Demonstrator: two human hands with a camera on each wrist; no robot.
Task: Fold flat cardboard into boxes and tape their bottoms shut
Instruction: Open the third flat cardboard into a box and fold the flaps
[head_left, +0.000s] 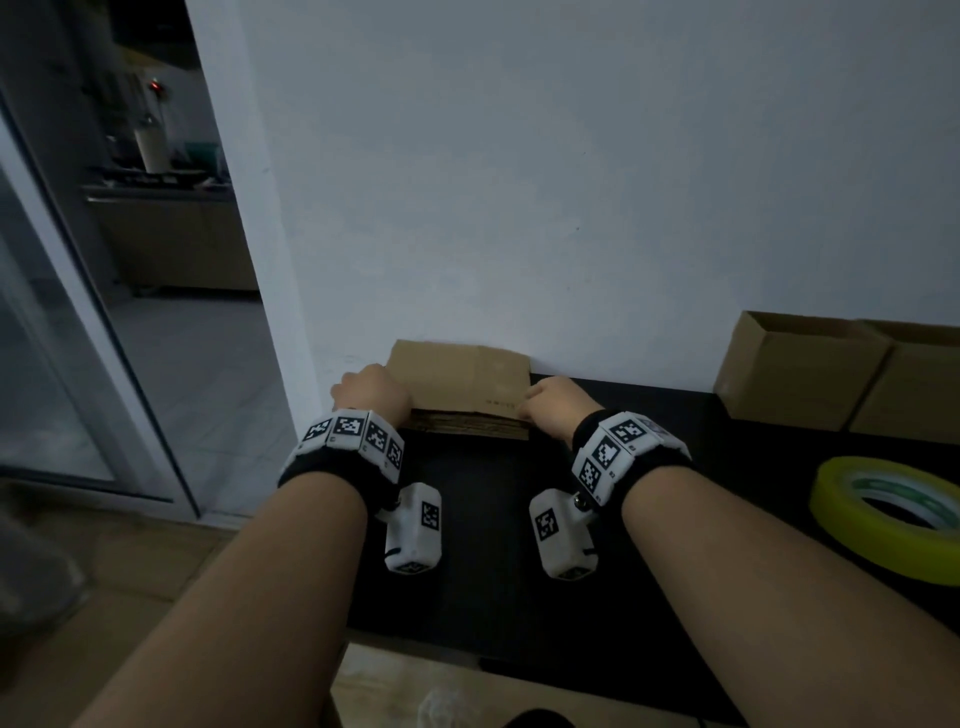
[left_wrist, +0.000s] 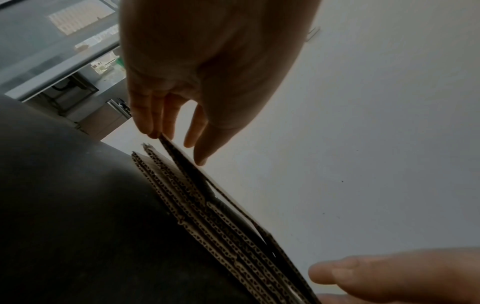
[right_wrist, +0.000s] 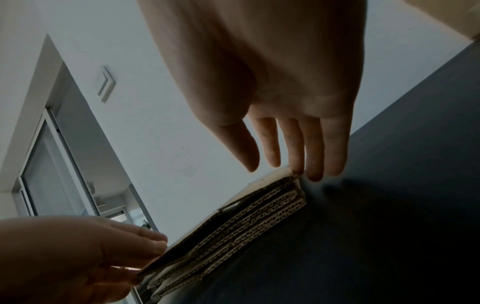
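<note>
Here two hands (head_left: 371, 389) (head_left: 553, 400) flank one flat-cardboard stack (head_left: 467, 423); two boxes (head_left: 800, 371) nearby.

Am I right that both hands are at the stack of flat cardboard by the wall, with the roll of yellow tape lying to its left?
Not quite: the head view shows the yellow tape lying to the right of the stack of flat cardboard. The left hand and right hand are indeed at its ends.
</note>
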